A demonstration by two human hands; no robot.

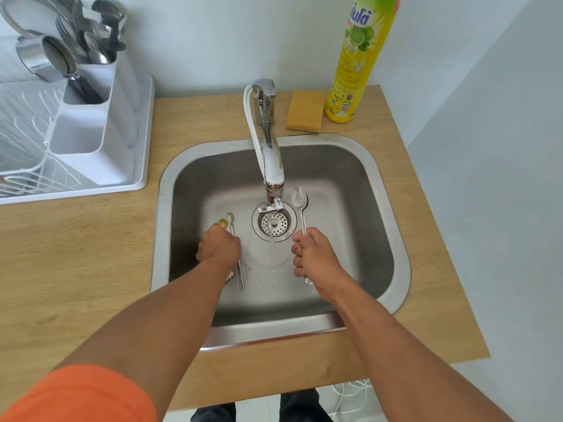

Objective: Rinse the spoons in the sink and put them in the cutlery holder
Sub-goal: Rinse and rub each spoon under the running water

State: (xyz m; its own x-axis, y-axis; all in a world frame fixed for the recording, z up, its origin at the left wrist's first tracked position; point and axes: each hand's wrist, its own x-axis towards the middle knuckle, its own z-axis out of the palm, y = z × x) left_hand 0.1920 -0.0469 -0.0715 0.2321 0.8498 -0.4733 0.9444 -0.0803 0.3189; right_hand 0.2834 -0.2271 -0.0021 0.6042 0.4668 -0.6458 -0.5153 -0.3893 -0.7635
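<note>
Clearly "700" on soap btl [359,59] — R hand [313,254] clutches spoon [300,202].

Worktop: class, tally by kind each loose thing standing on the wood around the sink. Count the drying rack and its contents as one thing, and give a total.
Sponge: 1
Washing-up liquid bottle: 1
Drying rack: 1
Total: 3

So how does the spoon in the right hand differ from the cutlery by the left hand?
The spoon is gripped in the right hand, bowl fully showing; the utensil lies under the left hand, its end partly hidden. The spoon is right of the drain, the utensil left. Both are shiny metal.
</note>
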